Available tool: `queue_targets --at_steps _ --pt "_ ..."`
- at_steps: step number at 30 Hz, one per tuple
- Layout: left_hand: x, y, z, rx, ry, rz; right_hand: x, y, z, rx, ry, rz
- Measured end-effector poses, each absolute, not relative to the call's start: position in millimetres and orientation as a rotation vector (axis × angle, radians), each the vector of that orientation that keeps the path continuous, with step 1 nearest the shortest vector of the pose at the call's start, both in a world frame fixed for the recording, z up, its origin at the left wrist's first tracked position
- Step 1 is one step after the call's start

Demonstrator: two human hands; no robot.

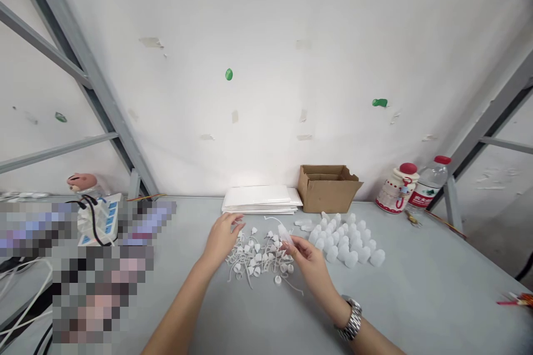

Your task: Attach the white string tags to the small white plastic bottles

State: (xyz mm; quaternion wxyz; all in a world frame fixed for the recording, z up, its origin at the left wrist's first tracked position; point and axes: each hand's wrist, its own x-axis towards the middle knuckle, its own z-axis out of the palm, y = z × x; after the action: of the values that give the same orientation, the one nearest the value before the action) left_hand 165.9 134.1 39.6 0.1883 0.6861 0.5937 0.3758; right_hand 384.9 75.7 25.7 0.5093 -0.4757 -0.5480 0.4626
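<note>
My right hand [306, 258] pinches a translucent white piece [285, 234] between thumb and fingers, over the right side of a pile of small white caps with cords [257, 257]. A thin white cord curves up beside that piece. At the pile's upper left, my left hand [225, 233] hovers with thumb and index finger apart and nothing visible between them. Right of my right hand stand many frosted white rounded pieces [343, 238] in a cluster. A couple of clear pieces [306, 226] lie between the pile and the cluster.
Behind the pile lies a stack of white sheets [261, 199], beside an open cardboard box [328, 191]. A decorated flask [396, 191] and a plastic bottle [431, 183] stand at the back right. A power strip with cables [109, 222] is at left; wires [516, 299] lie far right.
</note>
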Motion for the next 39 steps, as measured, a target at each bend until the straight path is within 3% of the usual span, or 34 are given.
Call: queue_targets --at_steps 6,13,30,35,39 --pt "153.1 136.8 29.0 2.195 1.937 0.499 384.4 76.8 24.4 -1.099 -1.284 1.2" --pt "158.9 134.8 23.5 2.298 1.961 0.308 383.4 75.6 23.5 -1.059 -1.35 1.201" --pt "163.6 133.9 29.0 2.208 1.917 0.539 383.1 73.7 27.2 -1.071 -1.427 1.174" --pt "182.5 124.5 41.7 1.84 1.444 1.01 381.7 74.2 25.3 -1.078 -1.416 1.16" --pt "203.1 112.8 46.3 1.433 1.044 1.011 381.3 74.9 22.0 -1.088 -1.418 1.126"
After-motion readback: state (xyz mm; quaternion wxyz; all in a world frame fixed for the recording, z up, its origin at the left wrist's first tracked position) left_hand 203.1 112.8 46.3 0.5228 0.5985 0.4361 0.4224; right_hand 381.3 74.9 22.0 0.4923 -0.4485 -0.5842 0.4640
